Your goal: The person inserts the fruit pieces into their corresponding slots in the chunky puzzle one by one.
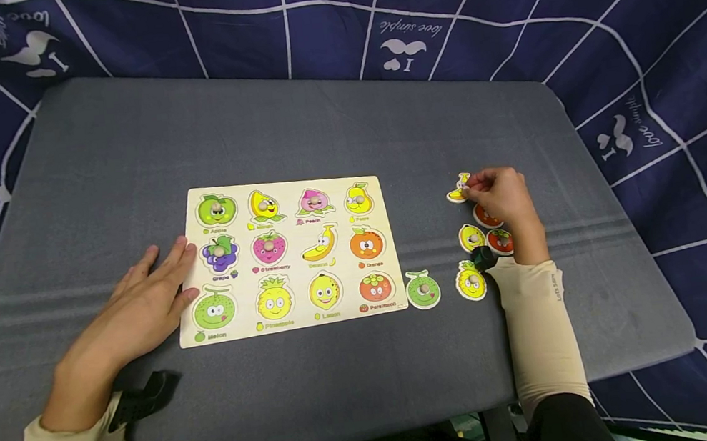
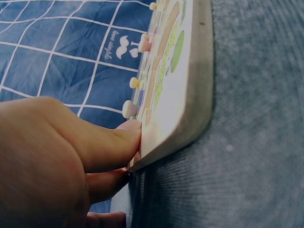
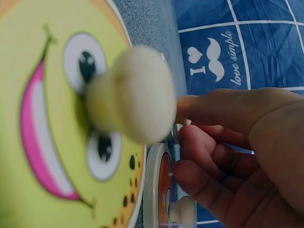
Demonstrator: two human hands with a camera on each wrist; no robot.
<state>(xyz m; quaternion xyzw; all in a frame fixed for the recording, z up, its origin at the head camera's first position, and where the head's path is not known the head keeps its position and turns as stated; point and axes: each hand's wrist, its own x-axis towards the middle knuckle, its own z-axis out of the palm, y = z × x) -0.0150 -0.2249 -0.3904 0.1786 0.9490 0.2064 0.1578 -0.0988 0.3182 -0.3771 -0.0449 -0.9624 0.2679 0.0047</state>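
Observation:
A wooden fruit puzzle board [image 1: 292, 255] lies on the grey table. Its apple [image 1: 216, 210], grape [image 1: 220, 254] and several other pictures carry knobs; the banana spot [image 1: 320, 244] and lower-row pictures show none. My left hand [image 1: 148, 299] rests at the board's left edge, fingers extended; in the left wrist view the thumb [image 2: 109, 145] touches the board's corner. To the right of the board, my right hand [image 1: 506, 197] pinches a banana puzzle piece [image 1: 456, 194]. The right wrist view shows the curled fingers [image 3: 199, 166], with the banana mostly hidden behind a knob.
Below the right hand lie loose pieces: a lemon [image 1: 471, 237], a pineapple [image 1: 471, 281] and two red-orange fruits, one a round piece [image 1: 500, 242]. A melon piece [image 1: 423, 291] sits beside the board's lower right corner. Blue checked cloth [image 1: 332, 21] hangs around the table.

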